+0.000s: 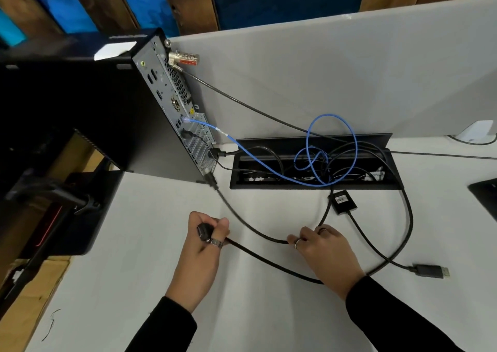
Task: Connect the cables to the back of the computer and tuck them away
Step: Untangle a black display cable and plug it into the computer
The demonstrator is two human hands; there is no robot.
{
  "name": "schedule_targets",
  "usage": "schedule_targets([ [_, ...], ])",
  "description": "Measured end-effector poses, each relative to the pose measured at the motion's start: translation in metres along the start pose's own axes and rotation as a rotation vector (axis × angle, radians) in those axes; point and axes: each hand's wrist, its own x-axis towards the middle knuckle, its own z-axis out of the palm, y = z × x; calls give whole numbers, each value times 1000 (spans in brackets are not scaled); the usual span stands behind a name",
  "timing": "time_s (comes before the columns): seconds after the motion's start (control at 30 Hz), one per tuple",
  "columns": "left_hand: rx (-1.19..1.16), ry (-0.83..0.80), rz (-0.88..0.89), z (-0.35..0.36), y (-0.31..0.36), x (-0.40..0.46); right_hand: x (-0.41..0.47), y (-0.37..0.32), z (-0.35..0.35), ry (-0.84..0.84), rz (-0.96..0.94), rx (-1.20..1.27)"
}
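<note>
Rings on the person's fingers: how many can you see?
3. One wide silver ring is on the left hand, which grips a black plug. Two are on the right hand: a silver ring and a dark ring. Curled fingers may hide others.

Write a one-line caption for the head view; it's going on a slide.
Left hand grips a plug, right hand holds a black cable beside the computer.
</note>
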Motion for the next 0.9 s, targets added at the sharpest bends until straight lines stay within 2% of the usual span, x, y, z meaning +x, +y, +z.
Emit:
schedule_targets([
  [0.13,151,-14,66,0,11,-1,-5,2,0,-34,-31,-4],
  [0.37,-108,20,70,4,19,14,-1,-2,-1,-155,80,87],
  [0.5,-214,13,72,1,22,21,4,5,-9,-91,261,245],
  [0.6,-212,29,71,1,20,25,3,29,-11,-31,439,226],
  [0.67,-216,36,65,1,19,25,-1,46,-8,-108,608,167],
  [0.77,-221,45,54,1,16,28,-6,59,-4,-220,779,211],
  [0.9,-223,42,56,0,13,33,-9,68,1,-190,855,381],
])
